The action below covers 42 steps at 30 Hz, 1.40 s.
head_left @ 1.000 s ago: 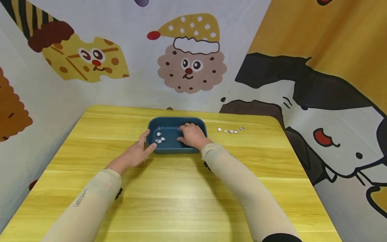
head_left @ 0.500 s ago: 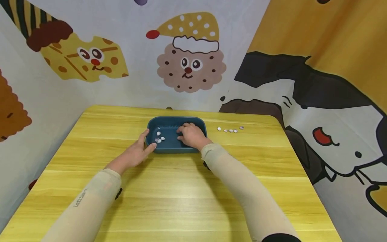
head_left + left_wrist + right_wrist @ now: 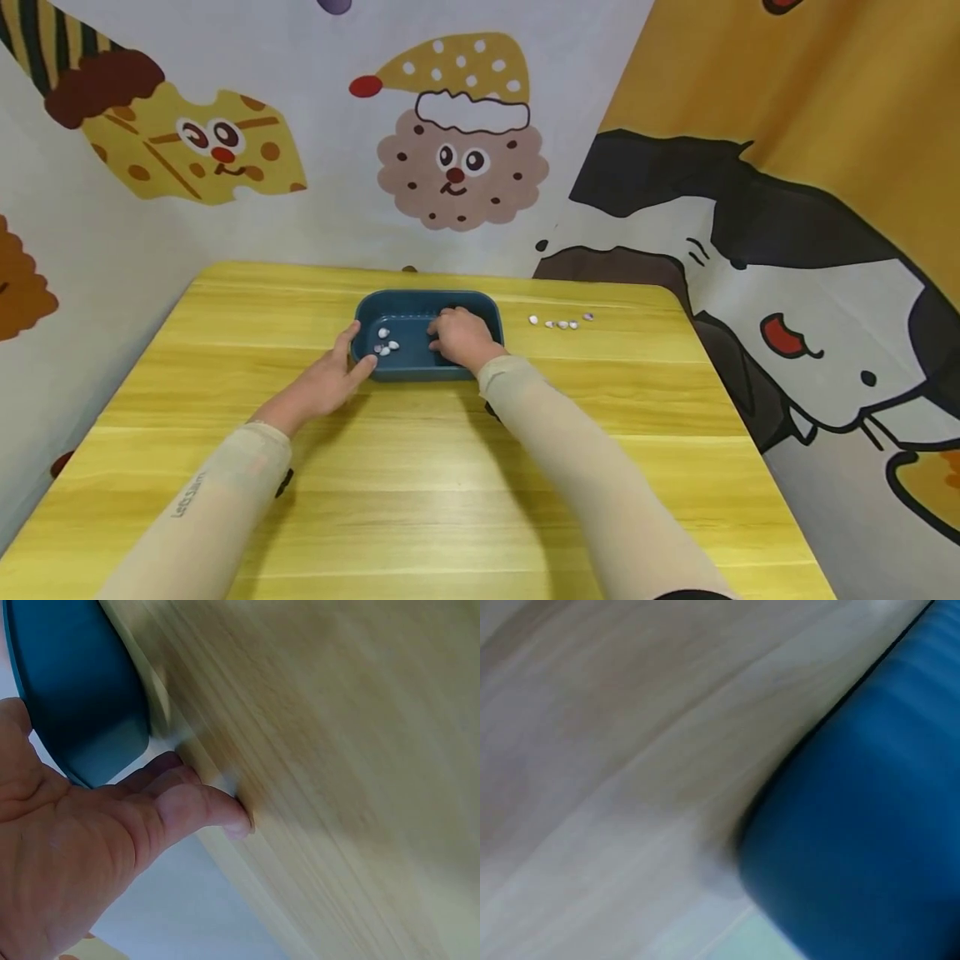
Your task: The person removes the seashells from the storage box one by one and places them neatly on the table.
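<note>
A dark blue rectangular tray (image 3: pixel 420 375) stands near the table's far edge. Inside it, toward the left end, lie several small white and purple pieces (image 3: pixel 393 345) that look like shells. My left hand (image 3: pixel 322 385) rests at the tray's left front corner, thumb and fingers spread along its side; the left wrist view shows its thumb (image 3: pixel 13 720) by the tray rim. Within the right half of the tray is my right hand (image 3: pixel 463 340), fingers bent downward and thumb apart from them. Whatever lies under that palm is hidden. Only the tray's outer wall (image 3: pixel 862 825) fills the right wrist view.
On the table (image 3: pixel 420 483), right of the tray, several more small white and purple pieces (image 3: pixel 562 325) lie in a loose row. Behind the table hangs a cartoon-printed cloth (image 3: pixel 300 242), with a yellow and black section to the right.
The whole head view has shifted slightly left. Both hands, the tray and the small pieces keep the same places relative to one another.
</note>
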### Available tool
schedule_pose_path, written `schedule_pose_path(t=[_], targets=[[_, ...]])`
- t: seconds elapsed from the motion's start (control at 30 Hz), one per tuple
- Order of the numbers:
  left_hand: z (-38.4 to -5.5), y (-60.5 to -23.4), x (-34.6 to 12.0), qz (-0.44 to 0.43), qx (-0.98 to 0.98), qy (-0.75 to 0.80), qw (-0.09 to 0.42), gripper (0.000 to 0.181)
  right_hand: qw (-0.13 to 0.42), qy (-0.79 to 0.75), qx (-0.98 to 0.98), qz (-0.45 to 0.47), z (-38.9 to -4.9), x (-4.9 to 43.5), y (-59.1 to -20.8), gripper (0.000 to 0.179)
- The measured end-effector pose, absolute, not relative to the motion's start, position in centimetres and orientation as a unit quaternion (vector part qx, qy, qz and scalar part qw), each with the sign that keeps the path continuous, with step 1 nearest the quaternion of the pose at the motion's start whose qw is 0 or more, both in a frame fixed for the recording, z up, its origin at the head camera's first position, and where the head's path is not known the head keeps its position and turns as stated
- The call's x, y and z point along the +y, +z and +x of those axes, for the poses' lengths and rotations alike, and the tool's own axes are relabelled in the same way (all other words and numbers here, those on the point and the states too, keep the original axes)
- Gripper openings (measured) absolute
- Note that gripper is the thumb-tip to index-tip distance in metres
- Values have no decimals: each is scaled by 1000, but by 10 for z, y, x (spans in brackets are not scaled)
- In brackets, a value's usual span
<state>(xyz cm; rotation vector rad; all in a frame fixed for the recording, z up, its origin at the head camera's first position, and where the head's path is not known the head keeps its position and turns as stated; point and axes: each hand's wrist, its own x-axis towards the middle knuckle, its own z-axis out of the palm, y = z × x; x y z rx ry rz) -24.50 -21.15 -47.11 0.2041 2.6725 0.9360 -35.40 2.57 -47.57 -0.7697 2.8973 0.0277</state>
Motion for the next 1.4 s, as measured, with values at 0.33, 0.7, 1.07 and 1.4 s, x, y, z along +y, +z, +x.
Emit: schedule_pose_path(t=[0.33, 0.7, 1.07, 1.4], targets=[[-237, -469, -216, 74, 933, 319, 148, 92, 93, 22, 975, -199, -352, 4, -475, 32], [-234, -467, -213, 87, 938, 299, 151, 90, 178, -61, 978, -94, -347, -5, -466, 30], [-242, -470, -208, 82, 944, 287, 139, 92, 198, -141, 969, -30, -339, -12, -457, 45], [-247, -471, -210, 85, 938, 299, 156, 93, 170, -44, 966, -190, -328, 2, -453, 18]])
